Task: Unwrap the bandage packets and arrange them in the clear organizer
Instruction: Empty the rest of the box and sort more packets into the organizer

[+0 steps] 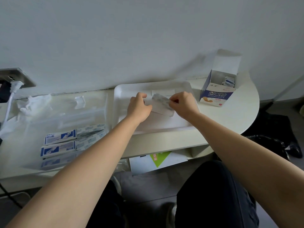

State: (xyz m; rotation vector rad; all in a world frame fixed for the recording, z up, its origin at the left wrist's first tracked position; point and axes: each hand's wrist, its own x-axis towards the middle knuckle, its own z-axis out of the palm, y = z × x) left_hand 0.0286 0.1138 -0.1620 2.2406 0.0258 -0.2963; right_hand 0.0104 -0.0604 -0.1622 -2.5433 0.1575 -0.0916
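Over the white tray (125, 89), my left hand (139, 107) and my right hand (182, 104) each pinch one end of a bandage packet (162, 102), whose wrapper is partly peeled apart between them. A strip of white paper (162, 92) lies on the tray behind the packet. The clear organizer (69, 112) lies on the table to the left. In its near part lie blue-and-white bandage packets (59, 142) and several unwrapped bandages (92, 134). An open blue-and-white bandage box (218, 89), with more packets inside, stands at the right.
Crumpled clear plastic (32, 104) lies at the far left, near a white plug (15, 87) in a wall socket. The table ends in a rounded edge (251, 116) on the right. A green-and-white box (158, 160) sits on the shelf under the table. My knees are below.
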